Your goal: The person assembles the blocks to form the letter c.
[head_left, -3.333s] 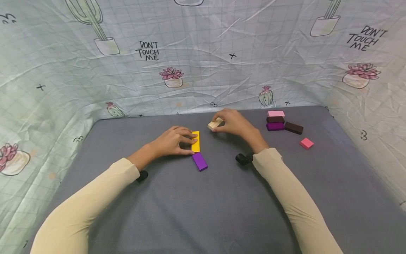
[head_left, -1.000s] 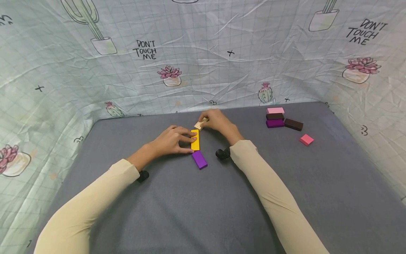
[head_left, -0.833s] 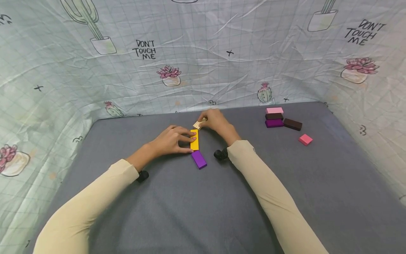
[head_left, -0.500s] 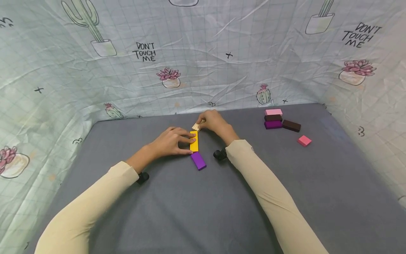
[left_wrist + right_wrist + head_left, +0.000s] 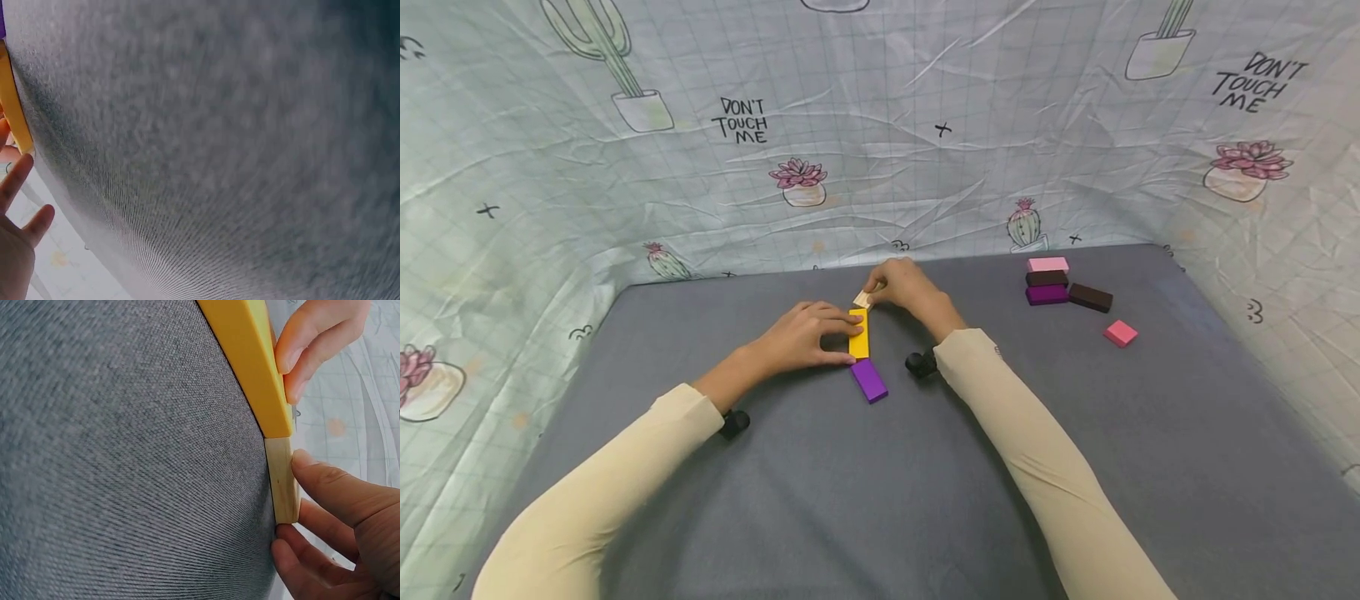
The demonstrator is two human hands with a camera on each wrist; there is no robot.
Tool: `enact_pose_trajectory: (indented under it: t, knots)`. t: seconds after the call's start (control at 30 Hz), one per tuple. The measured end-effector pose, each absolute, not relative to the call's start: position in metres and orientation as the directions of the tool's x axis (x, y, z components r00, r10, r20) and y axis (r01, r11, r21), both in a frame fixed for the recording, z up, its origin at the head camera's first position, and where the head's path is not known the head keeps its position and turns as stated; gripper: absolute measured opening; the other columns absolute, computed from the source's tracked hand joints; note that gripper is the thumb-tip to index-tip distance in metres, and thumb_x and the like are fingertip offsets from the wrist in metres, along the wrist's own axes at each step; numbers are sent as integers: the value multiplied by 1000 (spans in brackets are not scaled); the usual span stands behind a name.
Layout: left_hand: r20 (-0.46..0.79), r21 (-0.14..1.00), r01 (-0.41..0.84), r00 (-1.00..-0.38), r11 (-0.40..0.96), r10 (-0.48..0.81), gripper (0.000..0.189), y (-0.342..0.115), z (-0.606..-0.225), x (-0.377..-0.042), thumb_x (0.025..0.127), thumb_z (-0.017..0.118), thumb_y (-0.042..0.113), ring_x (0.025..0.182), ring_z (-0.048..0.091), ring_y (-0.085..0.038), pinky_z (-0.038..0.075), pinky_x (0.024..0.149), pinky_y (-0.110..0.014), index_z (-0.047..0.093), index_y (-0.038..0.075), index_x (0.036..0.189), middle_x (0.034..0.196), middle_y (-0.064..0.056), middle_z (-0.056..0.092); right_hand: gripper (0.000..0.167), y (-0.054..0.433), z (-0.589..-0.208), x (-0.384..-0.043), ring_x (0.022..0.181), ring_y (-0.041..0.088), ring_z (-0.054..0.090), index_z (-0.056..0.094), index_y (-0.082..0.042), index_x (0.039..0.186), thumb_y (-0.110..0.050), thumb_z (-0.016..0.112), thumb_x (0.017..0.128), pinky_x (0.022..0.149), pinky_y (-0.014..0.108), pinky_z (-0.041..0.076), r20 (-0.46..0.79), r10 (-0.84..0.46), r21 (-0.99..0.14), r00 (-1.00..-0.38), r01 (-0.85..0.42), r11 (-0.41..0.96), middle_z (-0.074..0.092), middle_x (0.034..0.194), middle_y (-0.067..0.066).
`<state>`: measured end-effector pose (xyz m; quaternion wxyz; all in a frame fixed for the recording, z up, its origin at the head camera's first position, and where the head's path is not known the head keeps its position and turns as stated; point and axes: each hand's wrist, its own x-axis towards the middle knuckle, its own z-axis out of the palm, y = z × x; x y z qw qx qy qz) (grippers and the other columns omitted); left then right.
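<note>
In a line in the head view lie a purple wooden block [image 5: 869, 382], a yellow block [image 5: 860, 343] and a pale, unpainted block [image 5: 862, 299], their ends close together. My left hand [image 5: 801, 336] steadies the yellow block, two fingertips on its top and the thumb at its near left corner. Thumb and fingers of my right hand [image 5: 910, 289] pinch the pale block, covering part of it. In the right wrist view this pale block [image 5: 284, 481] meets the end of the yellow block [image 5: 250, 362], and both lie on the grey cloth.
At the back right, a pink block [image 5: 1047, 264], a dark brown block [image 5: 1047, 277] and a darker purple block [image 5: 1047, 295] sit together. Another brown block [image 5: 1090, 297] lies beside them, and a coral piece [image 5: 1121, 333] is nearer. A printed curtain [image 5: 887, 200] hangs behind the table.
My right hand has carried the pale block leftward, up to the far end of the yellow block, and turned it a little. The left hand has stayed on the yellow block.
</note>
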<state>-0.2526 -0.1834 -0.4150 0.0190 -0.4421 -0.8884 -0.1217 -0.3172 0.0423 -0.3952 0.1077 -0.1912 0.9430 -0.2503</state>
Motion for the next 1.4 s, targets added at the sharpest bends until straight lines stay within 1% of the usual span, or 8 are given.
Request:
enact_pose_trajectory:
  t: [0.13,0.4,0.67,0.87,0.97,1.07,1.23,1.4]
  knots:
    - [112,193,784,-615,590,780,53,-183,-414,-251,90,75,50,129,53,-25,40,107,-54,69,20,134,139,2,63,21,42,-394,-317,102,21,63,80,-16,112,-22,78,92,86,33,52,-111,-407,-510,-906,-300,806,75,111,2]
    - [93,176,803,-589,569,803,55,-183,-407,-250,92,72,50,136,45,-27,38,108,-56,65,18,136,145,0,58,21,42,-394,-316,100,22,63,80,-16,112,-23,78,92,85,33,52,-105,-412,-511,-905,-306,803,75,110,2]
    - [77,178,792,-602,583,795,56,-182,-407,-249,92,73,50,136,44,-28,39,107,-56,65,17,137,145,-2,57,21,43,-395,-313,97,21,65,80,-15,112,-22,77,92,81,31,53,-89,-412,-535,-907,-305,788,76,107,3]
    - [100,206,785,-610,584,786,51,-182,-406,-249,93,72,47,134,45,-27,42,104,-55,67,17,134,145,-3,57,19,43,-394,-312,98,20,66,80,-14,110,-21,78,92,83,31,54,-71,-406,-545,-911,-305,781,77,106,3]
    - [127,222,778,-620,587,774,46,-181,-401,-252,95,71,43,132,47,-27,44,102,-55,69,15,132,144,-3,58,20,43,-394,-312,97,20,67,80,-14,110,-21,78,92,82,31,54,-74,-405,-547,-911,-303,781,77,107,3]
    - [148,208,769,-635,604,758,42,-179,-396,-259,98,68,39,130,49,-28,44,101,-55,69,14,132,142,-3,60,20,44,-394,-313,94,20,68,80,-14,110,-22,78,92,80,30,54,-79,-400,-547,-913,-295,783,77,106,3]
    - [105,152,765,-642,626,760,44,-175,-394,-273,100,66,40,132,47,-30,42,101,-57,66,16,137,144,-4,59,22,44,-394,-312,95,19,68,80,-15,111,-23,78,91,81,30,54,-90,-396,-559,-914,-282,780,77,107,3]
    - [105,180,763,-642,621,759,44,-174,-397,-284,98,68,40,132,48,-31,42,105,-57,68,18,136,143,-5,60,20,44,-395,-312,94,19,68,80,-15,111,-23,76,93,81,31,54,-83,-402,-559,-912,-292,776,76,107,3]
